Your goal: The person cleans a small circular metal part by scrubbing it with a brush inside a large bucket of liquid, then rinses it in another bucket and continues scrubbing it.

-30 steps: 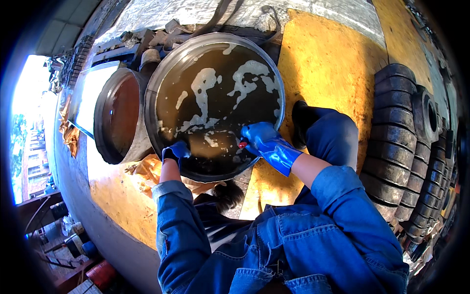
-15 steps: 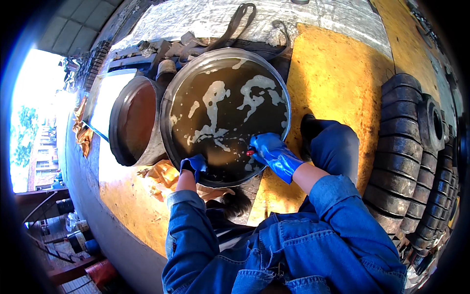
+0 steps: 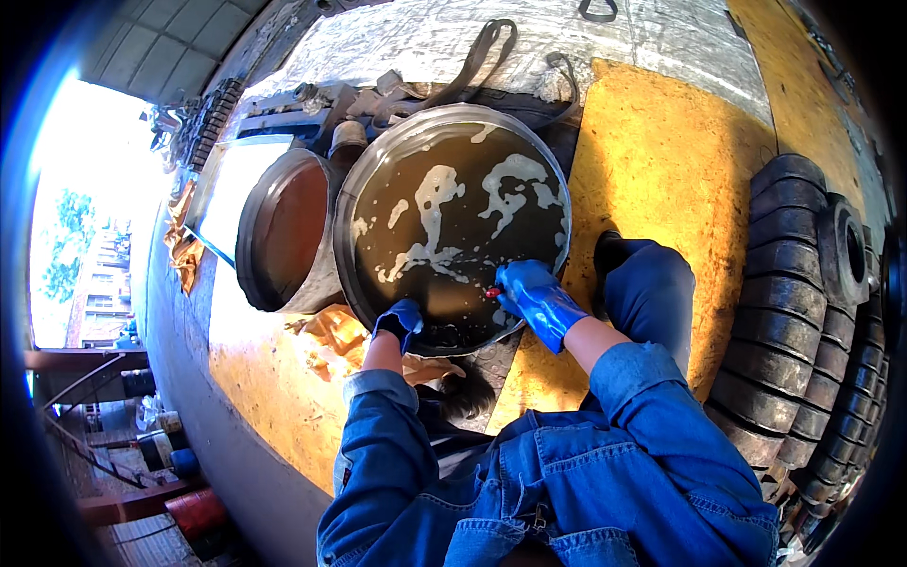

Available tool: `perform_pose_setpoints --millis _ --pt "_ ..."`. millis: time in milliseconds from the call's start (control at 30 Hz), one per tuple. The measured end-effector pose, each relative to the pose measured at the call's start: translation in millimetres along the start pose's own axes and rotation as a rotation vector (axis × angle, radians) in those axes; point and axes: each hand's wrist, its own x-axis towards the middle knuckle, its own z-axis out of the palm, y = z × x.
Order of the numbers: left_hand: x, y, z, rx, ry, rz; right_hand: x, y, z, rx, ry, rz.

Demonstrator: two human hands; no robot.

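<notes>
A wide round metal tub [image 3: 346, 236] of murky brown liquid stands before me, with patches of pale foam [image 3: 436, 194] on its surface. My right hand [image 3: 534, 295], in a blue rubber glove, is closed over the near right part of the tub. A small red handle end [image 3: 492, 292] pokes out of its grip; the remainder is hidden. At the near left rim my left hand [image 3: 401, 321], also gloved in blue, has its fingers curled. Beside it a dark, wet, curved shape [image 3: 446, 335] shows at the liquid's edge. Whether the left hand holds this shape is unclear.
Left of the tub a smaller bucket [image 3: 316, 274] holds reddish-brown liquid. A crumpled orange-brown cloth [image 3: 335, 340] lies on the yellow floor sheet [image 3: 255, 354]. Stacked dark ring-shaped metal parts [image 3: 770, 302] line the right side. Behind the tub lie a looped strap [image 3: 482, 57] and metal scraps.
The whole scene has shifted slightly to the right in view as my head moved. Both hands keep nearly the same places at the tub, and the red handle stays in the right one.
</notes>
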Motion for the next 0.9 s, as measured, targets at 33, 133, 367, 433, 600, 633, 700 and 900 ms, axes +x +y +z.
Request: perform_pose_setpoints --millis 33,133,367,433,600,633,700,900 --pt "-7.6 19.7 -7.5 -0.042 0.027 -0.028 1.6 7.3 2.3 0.016 0.004 0.012" --pt "-42.8 57.6 -22.7 -0.136 0.133 -0.082 1.6 10.6 0.9 -0.008 0.007 0.015" --pt "-56.9 67.0 -4.5 -0.179 0.285 -0.090 -2.5 3.3 -7.4 0.101 -0.105 0.022" --pt "-62.8 79.4 -4.1 -0.039 0.316 -0.035 -2.5 2.5 -7.9 0.042 -0.091 0.027" --pt "-46.8 82.5 9.7 0.113 0.453 0.009 1.1 29.4 28.8 0.646 0.055 0.068" --pt "-42.4 69.6 9.7 0.227 0.440 0.123 3.5 31.7 43.6 0.738 0.108 0.069" --pt "-44.0 25.2 27.7 -0.025 0.360 0.214 8.2 16.5 63.5 0.850 0.171 0.033" --pt "-83.1 101.2 -3.1 -0.106 0.350 -0.002 11.6 40.6 43.9 0.746 0.153 -0.036"
